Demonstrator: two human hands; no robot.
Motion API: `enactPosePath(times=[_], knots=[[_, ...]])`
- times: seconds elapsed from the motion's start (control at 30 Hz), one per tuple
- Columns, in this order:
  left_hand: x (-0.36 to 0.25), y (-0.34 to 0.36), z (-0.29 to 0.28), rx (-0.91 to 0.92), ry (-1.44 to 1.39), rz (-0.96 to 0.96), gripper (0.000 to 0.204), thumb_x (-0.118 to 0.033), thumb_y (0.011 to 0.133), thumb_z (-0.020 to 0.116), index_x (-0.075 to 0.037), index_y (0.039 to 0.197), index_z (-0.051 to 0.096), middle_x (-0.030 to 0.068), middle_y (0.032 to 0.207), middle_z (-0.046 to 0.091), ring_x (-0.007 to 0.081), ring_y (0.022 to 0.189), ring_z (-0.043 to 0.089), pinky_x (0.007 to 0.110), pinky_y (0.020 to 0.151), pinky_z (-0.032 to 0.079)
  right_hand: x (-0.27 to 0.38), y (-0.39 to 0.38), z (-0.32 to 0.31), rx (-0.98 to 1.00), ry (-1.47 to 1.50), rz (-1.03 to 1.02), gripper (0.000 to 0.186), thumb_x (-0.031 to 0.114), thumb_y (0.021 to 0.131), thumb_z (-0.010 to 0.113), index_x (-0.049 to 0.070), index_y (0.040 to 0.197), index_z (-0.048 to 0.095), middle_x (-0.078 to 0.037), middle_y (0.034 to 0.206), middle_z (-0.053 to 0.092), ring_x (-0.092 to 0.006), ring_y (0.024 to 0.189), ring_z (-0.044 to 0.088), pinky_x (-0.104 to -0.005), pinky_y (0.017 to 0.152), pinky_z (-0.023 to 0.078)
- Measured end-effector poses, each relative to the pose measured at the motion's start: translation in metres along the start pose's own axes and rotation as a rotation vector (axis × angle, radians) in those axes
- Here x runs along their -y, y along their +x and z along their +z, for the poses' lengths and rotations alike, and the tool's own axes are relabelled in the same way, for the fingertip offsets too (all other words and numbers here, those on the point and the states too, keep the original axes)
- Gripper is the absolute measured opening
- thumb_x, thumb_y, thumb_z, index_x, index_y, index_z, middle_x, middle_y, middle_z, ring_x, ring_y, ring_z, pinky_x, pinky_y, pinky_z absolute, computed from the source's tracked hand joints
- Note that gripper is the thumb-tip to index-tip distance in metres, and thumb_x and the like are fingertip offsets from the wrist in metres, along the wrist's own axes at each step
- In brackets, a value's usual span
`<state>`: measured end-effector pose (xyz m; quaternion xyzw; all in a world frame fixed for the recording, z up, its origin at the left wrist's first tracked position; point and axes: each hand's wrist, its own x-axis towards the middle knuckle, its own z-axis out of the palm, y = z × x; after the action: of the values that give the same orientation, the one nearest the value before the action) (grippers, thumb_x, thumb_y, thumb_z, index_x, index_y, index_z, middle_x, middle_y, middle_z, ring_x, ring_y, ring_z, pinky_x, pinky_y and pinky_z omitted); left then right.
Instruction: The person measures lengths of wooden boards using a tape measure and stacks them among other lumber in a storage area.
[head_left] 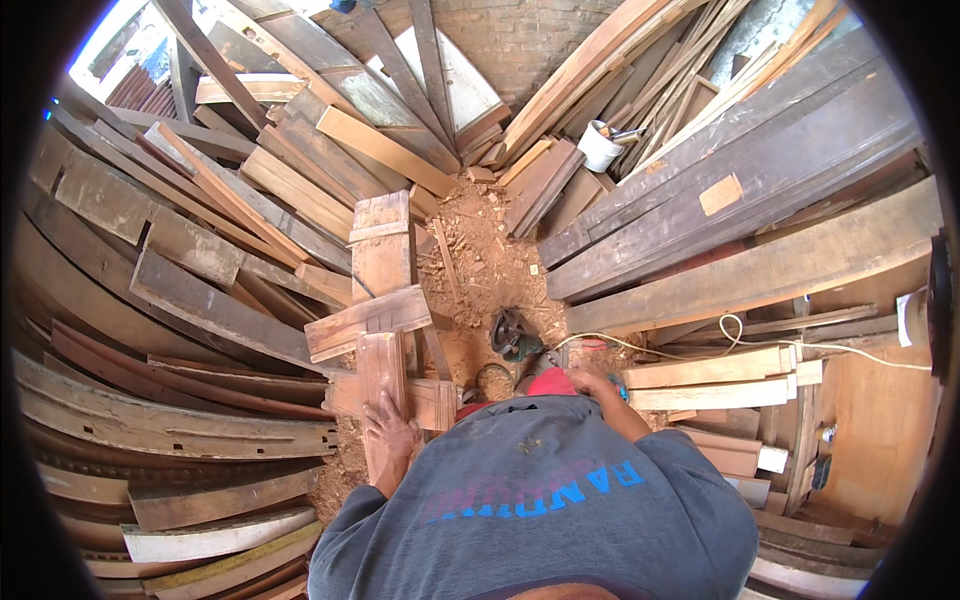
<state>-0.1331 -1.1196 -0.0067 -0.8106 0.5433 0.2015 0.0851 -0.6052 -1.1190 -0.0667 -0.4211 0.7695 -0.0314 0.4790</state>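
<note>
My left hand (390, 432) lies on a reddish-brown board (382, 362), its fingers spread along the lower end. That board rests across a stack of short planks, with a wider plank (367, 322) lying crosswise beyond it. Beside my right knee, in red cloth (552, 383), is my right hand (594, 382); its fingers are partly hidden, and whether they hold anything does not show. A small blue thing (622, 388) sits by that wrist. On the floor ahead of my knees stands a dark power tool (514, 336), partly hidden.
Long old beams (720, 230) lean along the right, and many boards (220, 300) are piled on the left. A pale cord (690, 354) runs off right from near the tool. Sawdust (480, 230) covers the floor. A white bucket (599, 150) stands at the far right.
</note>
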Motion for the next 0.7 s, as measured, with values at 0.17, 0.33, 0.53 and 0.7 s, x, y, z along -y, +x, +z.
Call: enactPosePath(times=[0.17,0.33,0.53,0.7], knots=[[0.001,0.006,0.022,-0.166,0.084,0.03,0.114,-0.025,0.07,0.072,-0.025,0.158,0.0,0.0436,0.15,0.001,0.0611,0.139,0.006,0.067,0.112,0.007,-0.003,0.026,-0.051,0.089,-0.236,-0.13,0.041,0.037,0.082,0.06,0.0,0.097,0.07,-0.023,0.094,0.07,-0.0338,0.09,0.069,-0.0421,0.079,0.053],[-0.009,0.022,0.029,-0.123,0.184,-0.136,0.124,-0.024,0.066,0.074,-0.026,0.156,-0.01,0.047,0.148,0.008,0.0624,0.138,0.013,0.068,0.112,0.002,-0.035,0.077,-0.108,0.067,-0.144,-0.042,0.034,0.026,0.083,0.062,-0.001,0.103,0.07,-0.018,0.088,0.07,-0.0268,0.082,0.067,-0.0402,0.074,0.052],[-0.041,0.031,-0.004,0.216,0.07,-0.399,0.118,-0.028,0.07,0.074,-0.02,0.156,-0.006,0.0433,0.146,0.024,0.0574,0.137,0.024,0.063,0.115,0.01,-0.006,0.086,-0.22,-0.263,0.674,-0.165,0.053,0.008,0.08,0.061,-0.001,0.131,0.053,-0.009,0.09,0.066,-0.0163,0.073,0.061,-0.0319,0.066,0.051],[-0.111,0.075,-0.046,0.078,-0.134,-0.283,0.097,-0.033,0.074,0.072,-0.014,0.151,0.017,0.0399,0.147,0.027,0.0532,0.137,0.028,0.059,0.115,0.017,0.06,0.066,-0.329,-0.603,0.681,-0.268,0.055,0.01,0.082,0.063,0.001,0.135,0.051,-0.011,0.102,0.062,-0.0154,0.077,0.058,-0.0297,0.069,0.05]])
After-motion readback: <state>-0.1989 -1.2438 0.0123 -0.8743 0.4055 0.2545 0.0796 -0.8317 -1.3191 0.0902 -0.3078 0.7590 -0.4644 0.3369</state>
